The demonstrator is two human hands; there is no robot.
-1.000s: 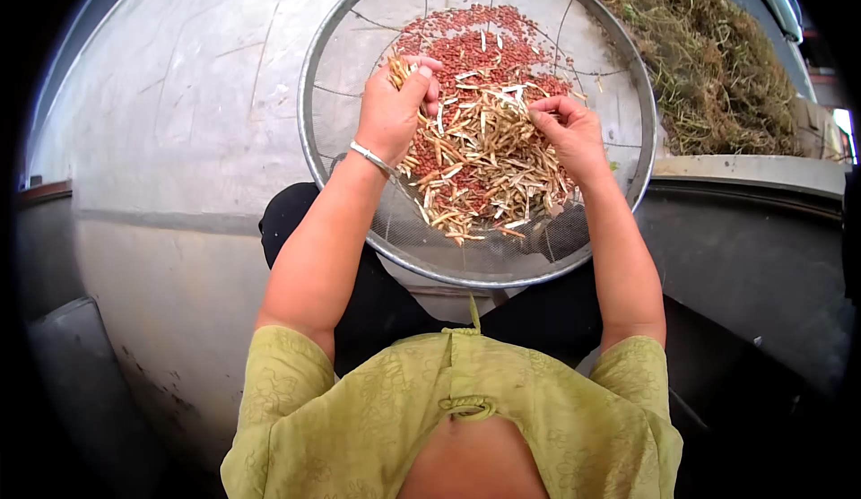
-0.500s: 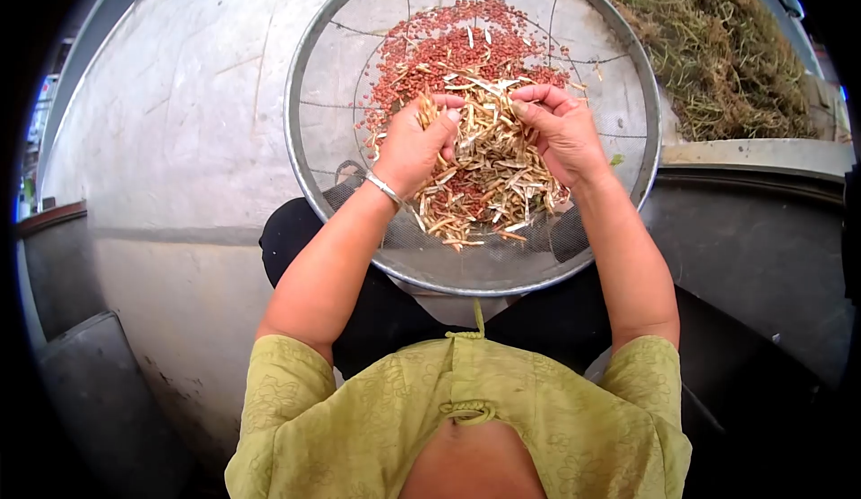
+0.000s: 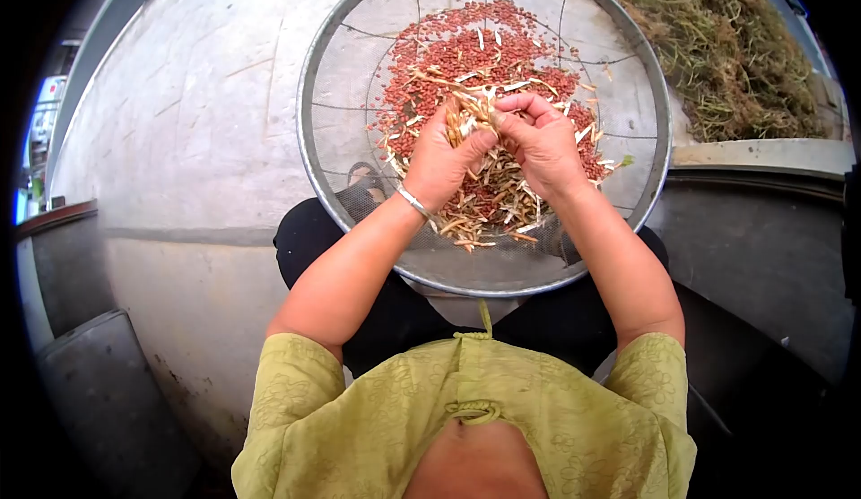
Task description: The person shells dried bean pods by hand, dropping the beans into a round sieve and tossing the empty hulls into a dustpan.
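Observation:
A round metal sieve (image 3: 664, 140) with a mesh bottom rests over my lap. Red beans (image 3: 466, 51) are spread over its far half, and dry pale pods (image 3: 511, 196) lie nearer to me, some under my hands. My left hand (image 3: 444, 158), with a bangle at the wrist, is closed round a bunch of pods (image 3: 471, 115) above the sieve. Close beside it, my right hand (image 3: 545, 145) has its thumb and forefinger pinched at the right side of the same bunch. The tips of its pinching fingers are partly hidden.
A heap of dried plants (image 3: 726, 51) lies beyond the sieve at the far right, behind a pale ledge (image 3: 762, 154). Pale concrete floor (image 3: 197, 122) stretches to the left. A dark panel (image 3: 112, 382) stands at the lower left.
My hands have come closer together, the left moving right and the right moving left. More pods now show gathered between them. The sieve appears slightly further right in view.

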